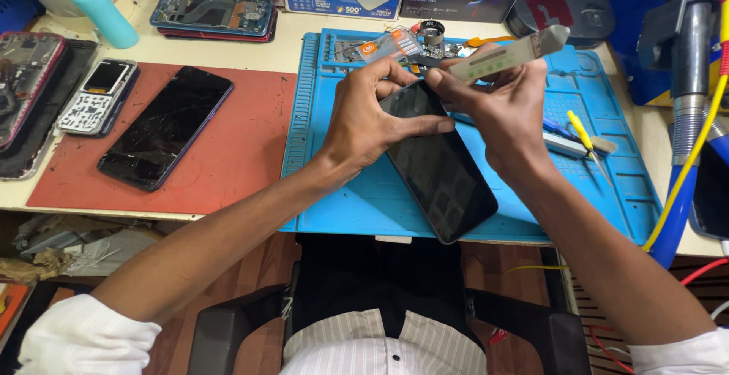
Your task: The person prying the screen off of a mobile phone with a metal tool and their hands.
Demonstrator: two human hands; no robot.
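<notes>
From my remote seat I saw the black smartphone (440,166) held tilted above the blue work mat (607,162), its lower end out past the near edge of the tabletop (228,48) and over the lap. The left hand (364,117) gripped the phone's upper end, its fingers (395,75) curled over the top corner and the thumb stretched across the glass. The right hand (505,105) pinched a thin pale pry tool (505,54) between thumb and forefinger, fingers clamped on it, with the rest of the hand bracing the phone's right edge.

I judged the main risk to be a slip: with only the top end gripped, a sudden push on the tool could twist the phone loose and drop it off the mat. The tool's tip was, I think, near the top edge, though the fingers hid the contact. Forced at a steep angle, it could crack the glass, much like the cracked phone (163,128) lying on the red mat (243,170) to the left.
</notes>
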